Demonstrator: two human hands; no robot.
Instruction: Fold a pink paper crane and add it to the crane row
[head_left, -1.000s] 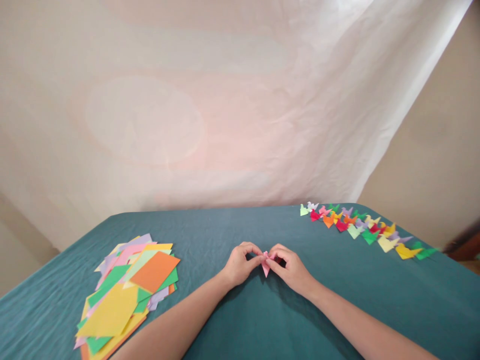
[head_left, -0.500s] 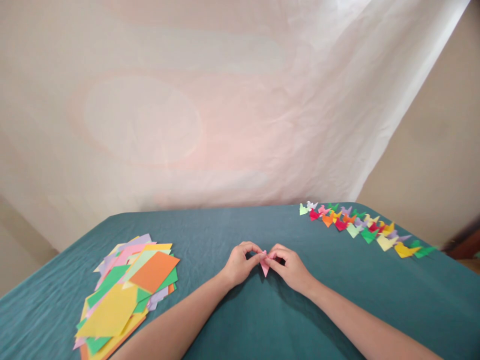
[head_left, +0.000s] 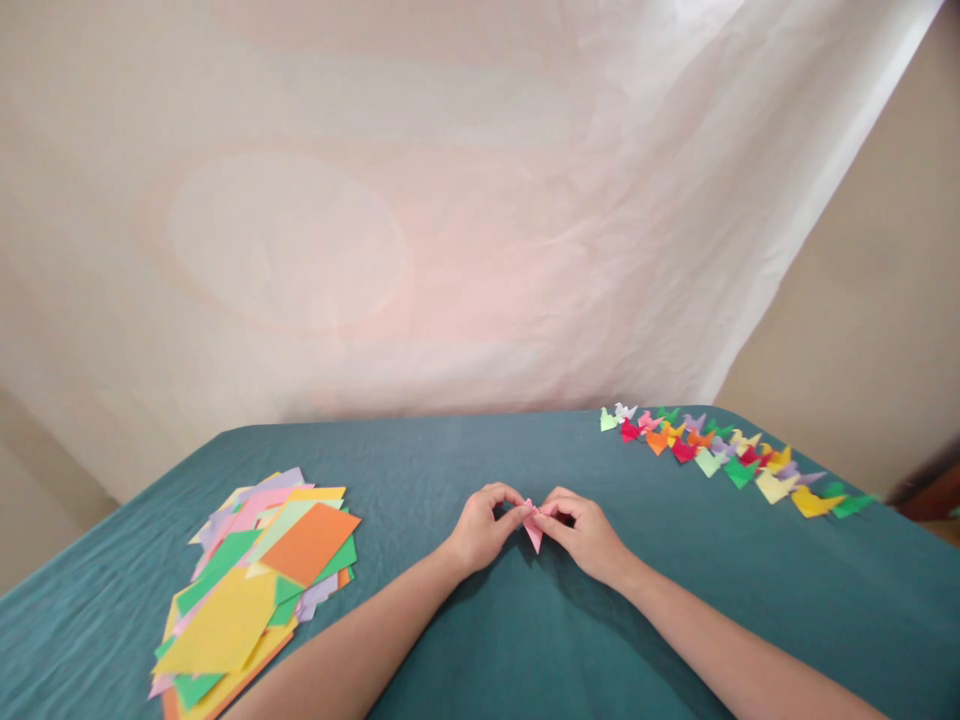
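A small folded piece of pink paper [head_left: 533,534] is held between both hands, just above the green cloth near the middle of the table. My left hand [head_left: 484,525] pinches its upper left side between thumb and fingers. From the other side, my right hand [head_left: 580,530] grips it the same way. A pointed tip of the paper hangs down between the hands; its upper part is partly hidden by the fingertips.
A loose pile of coloured paper sheets [head_left: 225,610] lies at the left. Rows of small folded paper birds [head_left: 739,472] in many colours stand at the back right. The table [head_left: 420,450] wears a dark green cloth, with a pale hanging sheet [head_left: 450,250] behind it.
The pink paper's lower tip has swung slightly to the right. Both hands keep their pinch and have barely moved.
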